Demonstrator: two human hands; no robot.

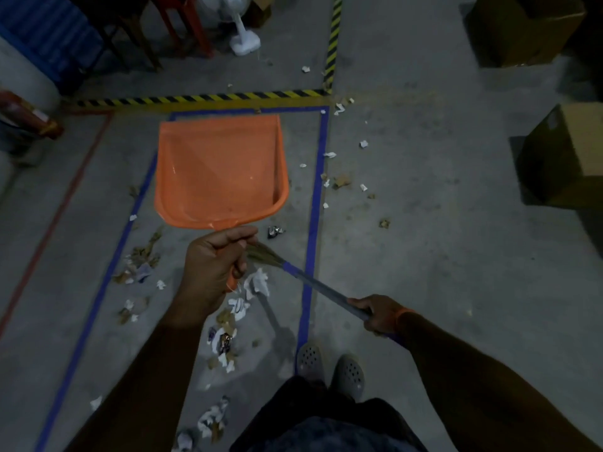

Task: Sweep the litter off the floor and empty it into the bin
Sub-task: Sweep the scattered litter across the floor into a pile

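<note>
Orange and bare, the dustpan (220,172) is held by its handle in the curled left hand (215,265), the broom (313,283) is gripped by the right hand (378,314), while paper litter (257,283) is left unswept beneath both hands and no bin is seen.

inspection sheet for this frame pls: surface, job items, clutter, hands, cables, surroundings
Surface: grey concrete floor, blue tape lines, hazard tape.
Job's things: orange dustpan, pan looks empty; broom; paper litter scattered, unswept; bin not seen.
Clutter: foil wrapper near the dustpan.
Grippers: left hand grips dustpan handle; right hand grips broom handle.
Cables: nothing seen.
Surroundings: cardboard boxes, white fan base, red chair legs.
</note>
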